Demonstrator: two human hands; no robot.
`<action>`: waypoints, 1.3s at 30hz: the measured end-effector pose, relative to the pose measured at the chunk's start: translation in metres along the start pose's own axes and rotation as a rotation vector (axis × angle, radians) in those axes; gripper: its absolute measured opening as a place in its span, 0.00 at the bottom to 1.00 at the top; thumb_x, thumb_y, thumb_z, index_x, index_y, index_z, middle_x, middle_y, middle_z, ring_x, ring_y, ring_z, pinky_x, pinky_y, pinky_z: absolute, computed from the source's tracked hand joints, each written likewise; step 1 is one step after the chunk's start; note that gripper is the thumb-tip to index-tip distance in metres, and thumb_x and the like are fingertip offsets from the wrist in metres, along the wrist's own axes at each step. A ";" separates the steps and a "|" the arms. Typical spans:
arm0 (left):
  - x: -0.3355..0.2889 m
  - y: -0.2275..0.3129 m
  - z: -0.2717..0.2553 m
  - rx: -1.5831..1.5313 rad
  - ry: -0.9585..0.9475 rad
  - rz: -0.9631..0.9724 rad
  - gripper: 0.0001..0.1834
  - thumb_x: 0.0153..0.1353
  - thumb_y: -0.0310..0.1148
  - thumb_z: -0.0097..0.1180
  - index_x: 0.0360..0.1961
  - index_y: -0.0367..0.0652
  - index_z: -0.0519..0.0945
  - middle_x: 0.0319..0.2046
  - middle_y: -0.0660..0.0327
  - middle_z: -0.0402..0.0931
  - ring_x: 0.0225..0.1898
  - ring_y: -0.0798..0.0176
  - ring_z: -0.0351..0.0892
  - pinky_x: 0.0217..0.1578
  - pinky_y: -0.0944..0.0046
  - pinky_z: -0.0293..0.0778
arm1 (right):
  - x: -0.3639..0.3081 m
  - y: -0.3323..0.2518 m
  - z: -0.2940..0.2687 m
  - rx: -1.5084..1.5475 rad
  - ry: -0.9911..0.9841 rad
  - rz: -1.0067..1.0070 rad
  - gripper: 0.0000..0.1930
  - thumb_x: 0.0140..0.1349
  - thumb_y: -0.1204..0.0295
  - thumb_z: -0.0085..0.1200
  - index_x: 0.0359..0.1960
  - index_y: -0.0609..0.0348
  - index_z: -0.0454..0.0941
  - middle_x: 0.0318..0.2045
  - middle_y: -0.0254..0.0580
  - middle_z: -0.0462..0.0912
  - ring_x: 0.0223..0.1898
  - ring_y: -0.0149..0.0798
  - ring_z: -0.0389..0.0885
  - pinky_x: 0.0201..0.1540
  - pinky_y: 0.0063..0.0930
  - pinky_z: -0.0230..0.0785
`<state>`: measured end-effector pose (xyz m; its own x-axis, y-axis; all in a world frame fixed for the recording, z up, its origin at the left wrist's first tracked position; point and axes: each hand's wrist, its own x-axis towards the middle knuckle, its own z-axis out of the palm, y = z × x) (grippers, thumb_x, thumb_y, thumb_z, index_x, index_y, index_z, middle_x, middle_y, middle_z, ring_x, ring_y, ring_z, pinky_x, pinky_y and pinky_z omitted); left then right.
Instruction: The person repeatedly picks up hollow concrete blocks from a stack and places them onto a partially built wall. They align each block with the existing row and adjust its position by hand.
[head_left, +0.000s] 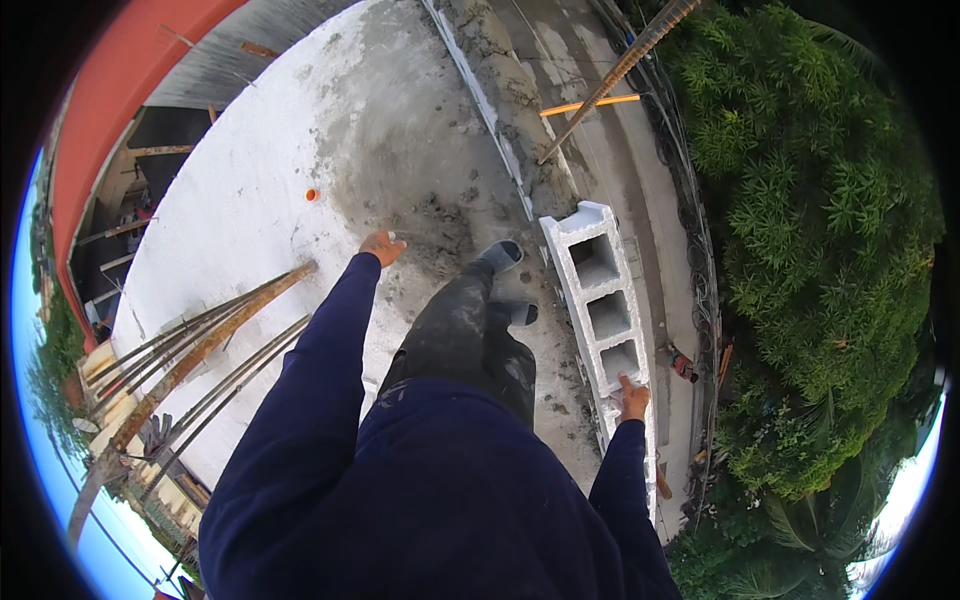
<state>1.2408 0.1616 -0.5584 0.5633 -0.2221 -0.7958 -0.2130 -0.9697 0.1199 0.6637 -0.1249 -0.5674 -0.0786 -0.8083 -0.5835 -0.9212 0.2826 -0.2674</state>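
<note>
A pale grey hollow concrete block [577, 222] sits along the edge of the slab to my right, its square hollows facing up. My right hand [632, 398] is at the block's near part, its fingers curled at the rim of the nearest visible hollow. Out over the slab [260, 150], my left hand [382, 248] is closed, with a pale bit showing at its fingertips; what that is I cannot make out. Beyond the block, a strip of rough wet mortar [510, 90] runs along the edge.
Past the edge lies a road far below, with a person [683, 364] on it and dense trees [800, 220] beyond. A rusty rebar [620, 75] rises beside the mortar. More rods [190, 350] stand at the left. A short orange pipe [312, 195] sticks out of the slab.
</note>
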 end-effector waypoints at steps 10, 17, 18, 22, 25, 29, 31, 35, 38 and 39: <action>-0.034 0.038 0.061 -0.216 -0.154 0.059 0.31 0.55 0.51 0.52 0.52 0.37 0.73 0.50 0.46 0.72 0.53 0.49 0.71 0.52 0.57 0.67 | 0.002 0.012 0.006 -0.004 0.014 0.042 0.23 0.48 0.59 0.65 0.23 0.72 0.73 0.23 0.49 0.79 0.24 0.42 0.81 0.25 0.35 0.73; -0.031 0.224 0.019 -0.117 0.152 0.784 0.33 0.54 0.50 0.55 0.54 0.36 0.70 0.50 0.44 0.71 0.52 0.47 0.71 0.53 0.56 0.66 | -0.043 -0.040 0.009 -0.182 0.128 0.081 0.34 0.44 0.45 0.61 0.25 0.76 0.75 0.26 0.66 0.78 0.34 0.61 0.79 0.39 0.43 0.72; -0.030 0.244 0.016 -0.014 0.101 0.769 0.34 0.54 0.51 0.55 0.55 0.36 0.70 0.51 0.44 0.71 0.53 0.47 0.70 0.53 0.56 0.65 | -0.048 -0.046 0.012 -0.168 0.135 0.078 0.33 0.45 0.45 0.60 0.24 0.74 0.75 0.24 0.66 0.78 0.32 0.60 0.80 0.37 0.43 0.72; -0.025 0.296 0.026 0.342 -0.006 0.833 0.36 0.53 0.51 0.56 0.56 0.37 0.68 0.51 0.45 0.71 0.54 0.46 0.69 0.55 0.54 0.65 | -0.057 -0.058 0.023 -0.156 0.243 0.082 0.30 0.45 0.46 0.60 0.24 0.70 0.75 0.23 0.64 0.78 0.30 0.58 0.80 0.34 0.43 0.73; -0.018 0.303 0.034 0.535 -0.086 0.813 0.36 0.53 0.51 0.57 0.57 0.38 0.68 0.51 0.46 0.71 0.54 0.46 0.68 0.55 0.53 0.65 | -0.057 -0.064 0.025 -0.086 0.253 0.130 0.31 0.45 0.45 0.60 0.19 0.71 0.75 0.20 0.63 0.77 0.28 0.56 0.80 0.32 0.42 0.72; -0.012 0.298 0.038 0.565 -0.057 0.804 0.33 0.54 0.48 0.56 0.57 0.40 0.69 0.52 0.47 0.71 0.54 0.47 0.69 0.54 0.53 0.66 | -0.059 -0.077 0.017 -0.084 0.149 0.230 0.27 0.45 0.50 0.61 0.29 0.67 0.76 0.29 0.58 0.80 0.35 0.54 0.81 0.39 0.40 0.73; -0.010 0.298 0.037 0.580 -0.052 0.800 0.32 0.55 0.47 0.56 0.57 0.41 0.69 0.52 0.47 0.71 0.54 0.47 0.69 0.54 0.53 0.66 | -0.063 -0.083 0.013 -0.058 0.131 0.264 0.26 0.46 0.50 0.60 0.30 0.66 0.76 0.31 0.57 0.81 0.36 0.53 0.80 0.41 0.40 0.73; -0.008 0.300 0.034 0.598 -0.064 0.818 0.31 0.55 0.47 0.56 0.56 0.40 0.70 0.51 0.46 0.71 0.53 0.47 0.70 0.53 0.53 0.67 | -0.066 -0.088 0.013 -0.046 0.167 0.254 0.24 0.46 0.51 0.60 0.30 0.65 0.77 0.30 0.55 0.81 0.37 0.53 0.80 0.41 0.41 0.72; -0.008 0.300 0.032 0.580 -0.055 0.835 0.31 0.55 0.47 0.56 0.56 0.38 0.70 0.51 0.45 0.71 0.53 0.47 0.70 0.52 0.53 0.68 | -0.063 -0.086 0.015 -0.033 0.149 0.260 0.24 0.46 0.52 0.60 0.30 0.64 0.77 0.30 0.55 0.81 0.37 0.53 0.80 0.41 0.41 0.72; -0.009 0.299 0.032 0.592 -0.042 0.849 0.31 0.55 0.47 0.56 0.55 0.37 0.70 0.51 0.45 0.71 0.53 0.47 0.70 0.52 0.53 0.68 | -0.063 -0.085 0.016 -0.037 0.165 0.264 0.23 0.46 0.52 0.61 0.30 0.64 0.77 0.30 0.55 0.81 0.37 0.53 0.80 0.41 0.41 0.72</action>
<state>1.1464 -0.1234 -0.5342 0.0185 -0.7945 -0.6070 -0.8918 -0.2876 0.3492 0.7533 -0.0902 -0.5204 -0.3750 -0.7830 -0.4963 -0.8738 0.4774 -0.0929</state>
